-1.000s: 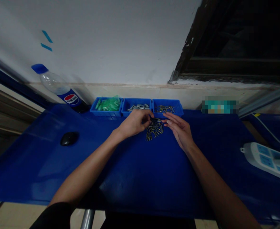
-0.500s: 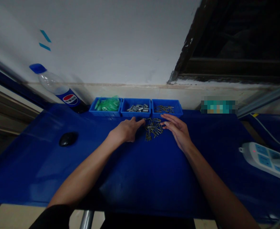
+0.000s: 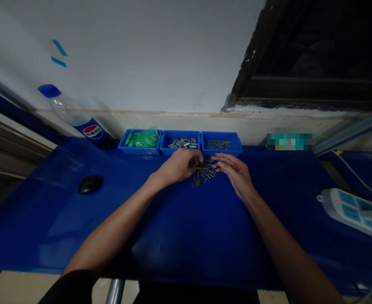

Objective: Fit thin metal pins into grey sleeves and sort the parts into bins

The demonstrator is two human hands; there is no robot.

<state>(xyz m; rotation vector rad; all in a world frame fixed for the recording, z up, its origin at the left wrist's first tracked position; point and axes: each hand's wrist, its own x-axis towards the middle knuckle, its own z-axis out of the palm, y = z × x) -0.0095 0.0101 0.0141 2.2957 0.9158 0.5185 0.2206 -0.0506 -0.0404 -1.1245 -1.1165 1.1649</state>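
A loose pile of thin, dark and brassy metal pins [image 3: 205, 172] lies on the blue table [image 3: 186, 236], in front of the bins. My left hand [image 3: 181, 165] is over the pile's left side, its fingers curled down and pinched together; whatever is between the fingertips is hidden. From the right, my right hand [image 3: 235, 171] reaches to the pile's edge. Its fingers are stretched out and apart, the tips beside or touching the outermost pins. Similar pins lie in the right blue bin [image 3: 239, 148], just behind the pile.
Small grey metal pieces fill the middle blue bin [image 3: 164, 147]; green plastic pieces are in the left bin [image 3: 122, 143]. A Pepsi bottle [image 3: 92, 130] stands against the wall, with a black mouse [image 3: 90, 184] nearer me. A white power strip [image 3: 353, 211] lies at the right.
My left hand has moved right over the pile, and its extended fingers have curled down. My right hand has hardly moved.
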